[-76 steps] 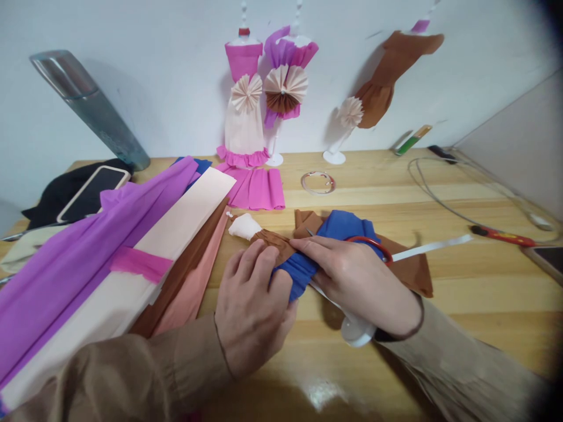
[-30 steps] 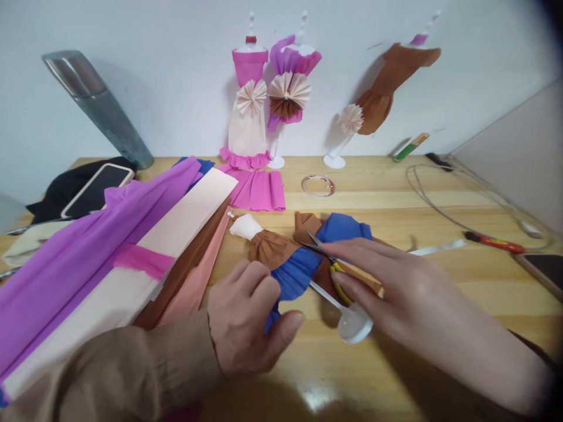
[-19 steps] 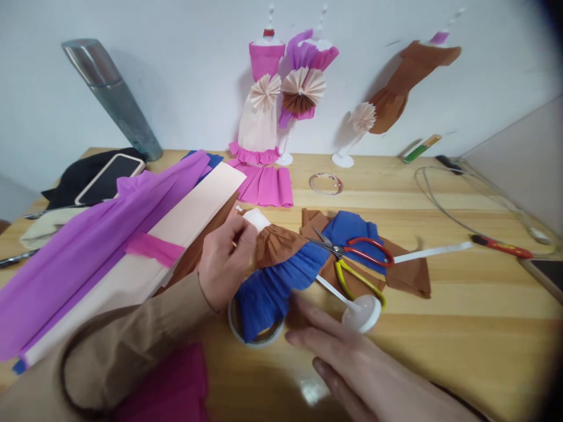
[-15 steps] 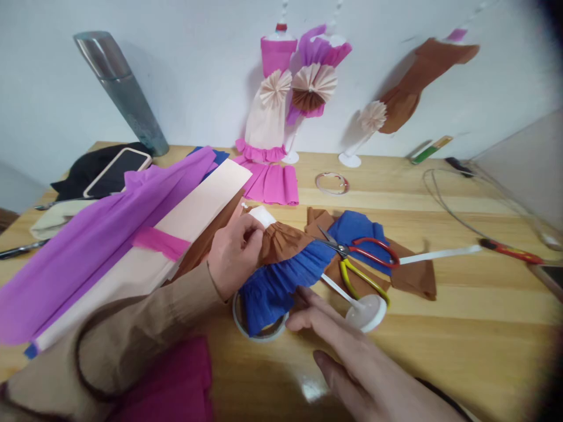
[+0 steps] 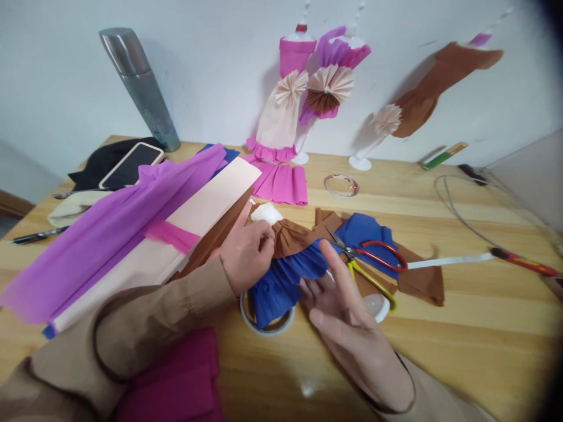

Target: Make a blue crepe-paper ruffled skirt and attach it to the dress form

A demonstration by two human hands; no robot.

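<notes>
Miniature dress form (image 5: 267, 214), white bodice up top, lying on the wooden tabletop (image 5: 484, 328), its gathered brown-and-blue skirt (image 5: 284, 278) fanned partly over a tape roll (image 5: 269, 333)! Left hand (image 5: 247, 255) has it by the waist, fingers curled in tight. Right hand (image 5: 349, 322) is spread loose at the blue hem, near scissors (image 5: 350, 251) resting on brown paper (image 5: 421, 274) and blue paper (image 5: 367, 230).

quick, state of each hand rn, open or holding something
Left hand: curled at the brown-and-blue skirt; grip can't be told.
Right hand: open at the skirt's edge, nothing seen held.
</notes>
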